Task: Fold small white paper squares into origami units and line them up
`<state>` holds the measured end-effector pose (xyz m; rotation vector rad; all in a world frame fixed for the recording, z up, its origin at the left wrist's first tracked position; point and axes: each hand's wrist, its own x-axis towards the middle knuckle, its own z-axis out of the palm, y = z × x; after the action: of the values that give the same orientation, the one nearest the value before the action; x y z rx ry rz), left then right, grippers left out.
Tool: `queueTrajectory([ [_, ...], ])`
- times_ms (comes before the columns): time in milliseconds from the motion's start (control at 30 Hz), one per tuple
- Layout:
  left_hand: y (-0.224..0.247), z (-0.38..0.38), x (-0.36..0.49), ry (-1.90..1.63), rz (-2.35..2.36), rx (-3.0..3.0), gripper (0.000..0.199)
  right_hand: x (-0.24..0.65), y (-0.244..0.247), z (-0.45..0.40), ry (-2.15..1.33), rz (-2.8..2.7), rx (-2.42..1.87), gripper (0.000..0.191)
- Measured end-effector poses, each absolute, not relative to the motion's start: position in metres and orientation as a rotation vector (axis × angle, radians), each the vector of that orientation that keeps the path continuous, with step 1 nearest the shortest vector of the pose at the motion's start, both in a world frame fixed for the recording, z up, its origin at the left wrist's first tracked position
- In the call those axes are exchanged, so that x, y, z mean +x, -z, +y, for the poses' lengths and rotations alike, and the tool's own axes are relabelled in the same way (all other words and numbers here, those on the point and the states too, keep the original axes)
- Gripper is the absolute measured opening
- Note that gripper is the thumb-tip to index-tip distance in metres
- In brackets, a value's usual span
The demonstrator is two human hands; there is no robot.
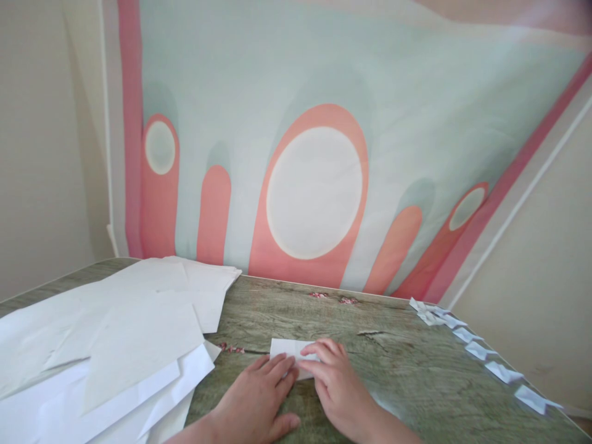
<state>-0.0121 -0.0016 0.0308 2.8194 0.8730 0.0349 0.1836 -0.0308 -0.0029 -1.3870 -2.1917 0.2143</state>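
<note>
A small white piece of paper [287,349] lies on the wooden-patterned table near the middle, with a faint crease across it. Flat on its lower left part rests my left hand [259,398], fingers extended and thumb apart. My right hand [340,385] is at the paper's right side, its fingers bent and its thumb and fingertips on the sheet. The two hands nearly meet over the paper, and its lower part is partly covered by them.
A spread pile of large white sheets [143,345] covers the table's left side. Several small folded white papers [504,372] line the right edge. The table [370,320] meets a patterned cloth backdrop [245,92] behind.
</note>
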Motion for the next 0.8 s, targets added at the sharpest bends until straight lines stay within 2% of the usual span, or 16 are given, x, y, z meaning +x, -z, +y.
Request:
queueTrajectory([
  [167, -0.023, 0.002, -0.015, -0.105, 0.84, 2.815, 0.054, 0.178, 0.025, -0.044, -0.001, -2.264, -1.377, 0.034],
  [367, -0.029, -0.002, -0.013, -0.086, 0.895, 2.828, 0.056, 0.179, 0.027, -0.045, 0.041, -2.255, -1.37, 0.027],
  [800, -0.037, -0.006, -0.013, -0.075, 0.899, 2.886, 0.063, 0.178, 0.037, -0.043, 0.204, -2.329, -1.372, 0.027],
])
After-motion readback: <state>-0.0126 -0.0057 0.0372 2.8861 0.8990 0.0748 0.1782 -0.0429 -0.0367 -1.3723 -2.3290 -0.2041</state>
